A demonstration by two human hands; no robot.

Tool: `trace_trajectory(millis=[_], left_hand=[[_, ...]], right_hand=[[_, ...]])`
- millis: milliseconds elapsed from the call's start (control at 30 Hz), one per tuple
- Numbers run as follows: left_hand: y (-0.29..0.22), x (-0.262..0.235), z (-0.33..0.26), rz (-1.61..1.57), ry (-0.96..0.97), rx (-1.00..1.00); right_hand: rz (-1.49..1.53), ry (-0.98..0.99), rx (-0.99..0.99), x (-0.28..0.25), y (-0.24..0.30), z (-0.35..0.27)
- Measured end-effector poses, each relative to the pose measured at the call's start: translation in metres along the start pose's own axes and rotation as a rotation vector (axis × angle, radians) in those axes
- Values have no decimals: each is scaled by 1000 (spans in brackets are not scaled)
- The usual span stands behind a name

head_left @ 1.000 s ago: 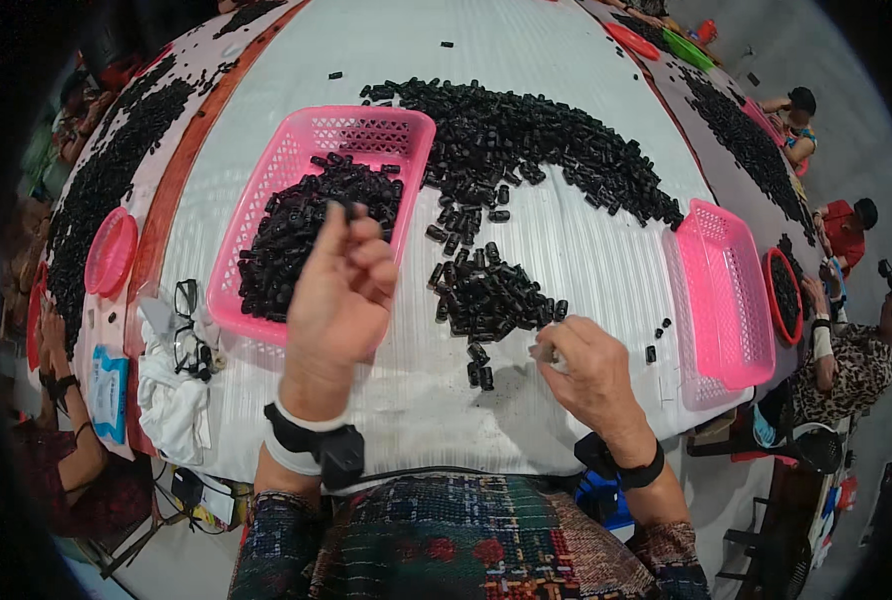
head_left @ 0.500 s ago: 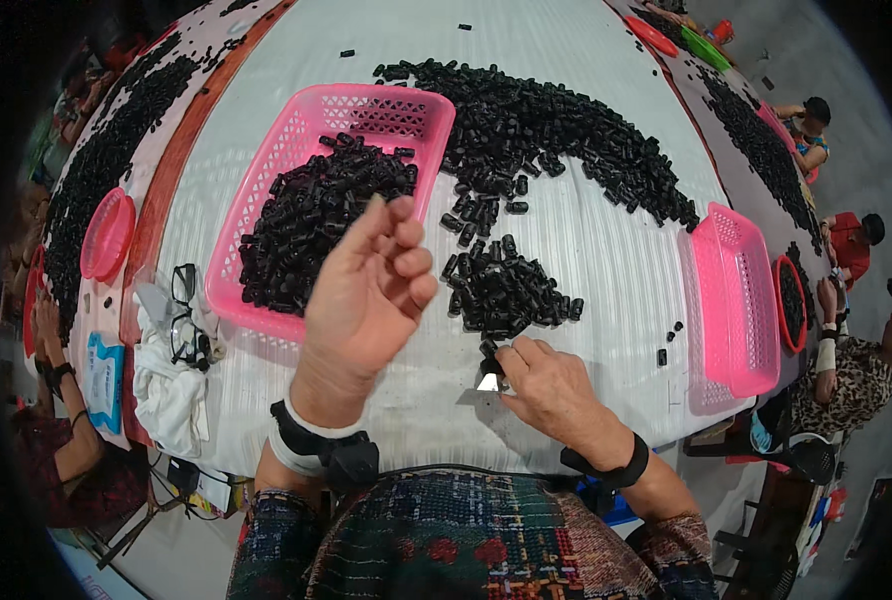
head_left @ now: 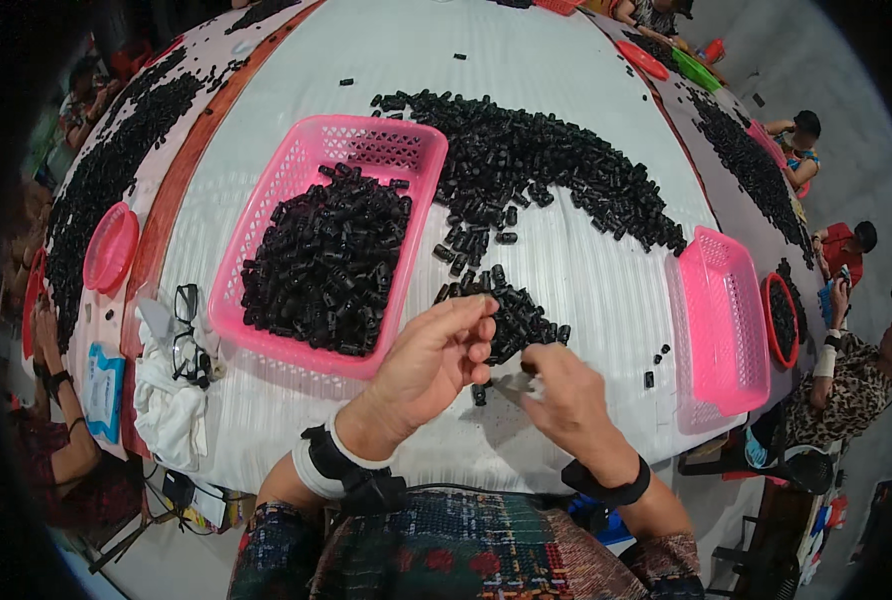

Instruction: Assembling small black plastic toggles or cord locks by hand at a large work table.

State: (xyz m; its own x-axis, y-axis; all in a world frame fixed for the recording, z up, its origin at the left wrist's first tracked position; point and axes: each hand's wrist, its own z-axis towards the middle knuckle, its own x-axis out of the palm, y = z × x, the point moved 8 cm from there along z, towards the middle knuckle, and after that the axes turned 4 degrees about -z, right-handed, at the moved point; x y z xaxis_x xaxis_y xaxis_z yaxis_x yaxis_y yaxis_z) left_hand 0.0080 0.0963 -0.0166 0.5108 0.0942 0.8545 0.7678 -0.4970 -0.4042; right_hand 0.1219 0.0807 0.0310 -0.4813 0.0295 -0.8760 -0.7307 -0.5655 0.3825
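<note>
My left hand (head_left: 431,365) hovers between the pink basket and a small heap of short black plastic cylinders (head_left: 526,320). Its thumb and fingertips come together in a pinch; whatever they hold is hidden. Beside it, my right hand (head_left: 574,398) is closed around a small flat metal blade (head_left: 512,386), smeared by motion. One black cylinder (head_left: 479,394) lies on the table just below the blade. Many more cylinders fill the pink basket (head_left: 228,290) at the left.
A long curved pile of black cylinders (head_left: 566,155) spreads beyond the heap. At the right stands another pink basket (head_left: 731,335). Eyeglasses (head_left: 186,325) lie on a white cloth (head_left: 171,415) at the left, near a blue-white packet (head_left: 104,390). Other people work at neighbouring tables.
My left hand has come down and right from beside the basket, its spread fingers now drawn into a pinch. My right hand has shifted slightly right, and a cylinder lies below the blade.
</note>
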Motion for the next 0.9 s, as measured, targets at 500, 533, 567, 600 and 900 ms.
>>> trace_trajectory(millis=[500, 533, 567, 600, 900], left_hand=[[35, 16, -5, 46, 151, -125], [37, 16, -5, 2, 153, -145], [37, 16, -3, 0, 154, -146], [36, 15, -2, -13, 174, -131], [26, 13, -6, 13, 114, -37]], right_hand=[[320, -548, -60, -44, 15, -1], [319, -547, -59, -44, 15, 0], [337, -534, -54, -43, 15, 1], [358, -520, -48, -41, 16, 1], [345, -462, -130, -44, 27, 3]])
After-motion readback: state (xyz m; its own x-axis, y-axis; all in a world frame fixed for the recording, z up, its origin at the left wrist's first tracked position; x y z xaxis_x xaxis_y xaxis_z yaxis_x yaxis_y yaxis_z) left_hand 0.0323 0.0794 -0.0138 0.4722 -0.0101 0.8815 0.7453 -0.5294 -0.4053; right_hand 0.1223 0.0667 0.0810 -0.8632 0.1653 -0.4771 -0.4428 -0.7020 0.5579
